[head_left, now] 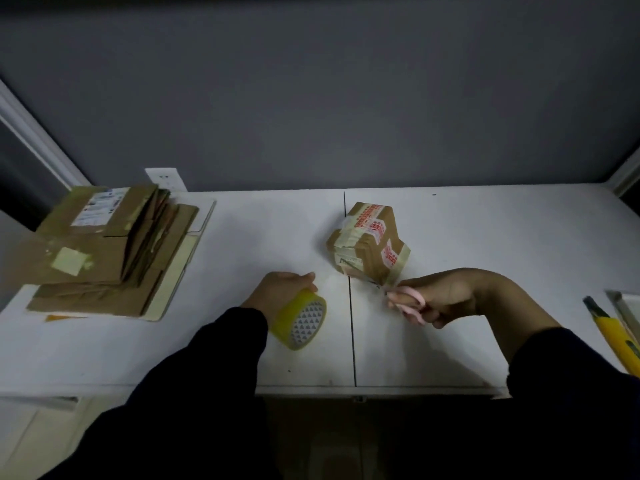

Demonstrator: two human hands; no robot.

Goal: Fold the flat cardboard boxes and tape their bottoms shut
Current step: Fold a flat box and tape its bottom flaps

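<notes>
Small brown cardboard box (369, 244), folded and banded with clear and red-printed tape: sat on the white desk (467, 237) just beyond the right fingers (434, 318), one corner turned toward them. Right hand (443, 296): curled round the pink handles of a pair of scissors (410, 303), metal blades aimed at that near corner; touching it or not, could not tell. Left hand (280, 289): wrapped over a yellow roll of packing tape (303, 320), held low at the desk. Stack of flat brown cardboard boxes (110, 247), some patched with pale tape: lay well to the left of the left fingers (308, 278). Yellow-handled tool (613, 336): lay far right of the right fingers, at the desk's edge.
</notes>
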